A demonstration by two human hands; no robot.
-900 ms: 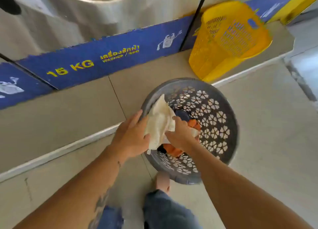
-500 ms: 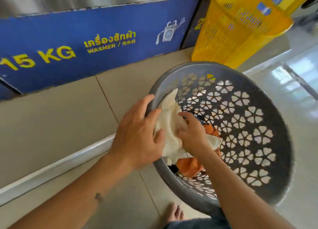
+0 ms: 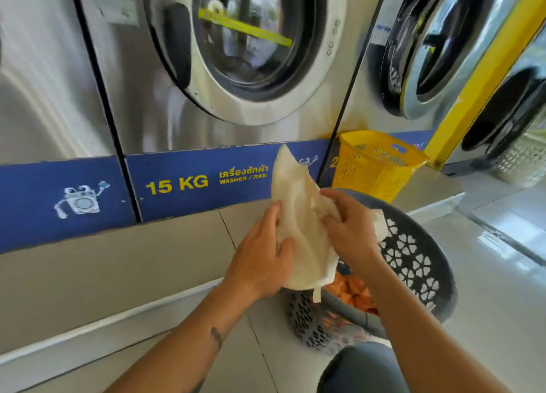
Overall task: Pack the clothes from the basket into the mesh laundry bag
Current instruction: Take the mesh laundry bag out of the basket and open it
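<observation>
Head | L hand (image 3: 260, 262), R hand (image 3: 351, 233) grip mesh bag (image 3: 298, 203) | above grey basket (image 3: 413, 262) | yellow basket (image 3: 375, 162) behind

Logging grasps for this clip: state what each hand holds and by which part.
Both hold the cream mesh bag: the left hand grips its lower left edge, the right hand its right side.

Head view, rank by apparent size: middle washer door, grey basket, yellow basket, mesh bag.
1. middle washer door, even with its top cropped
2. grey basket, partly hidden
3-4. mesh bag and yellow basket look about alike. The bag is nearer the camera, so I am not ranking them.
</observation>
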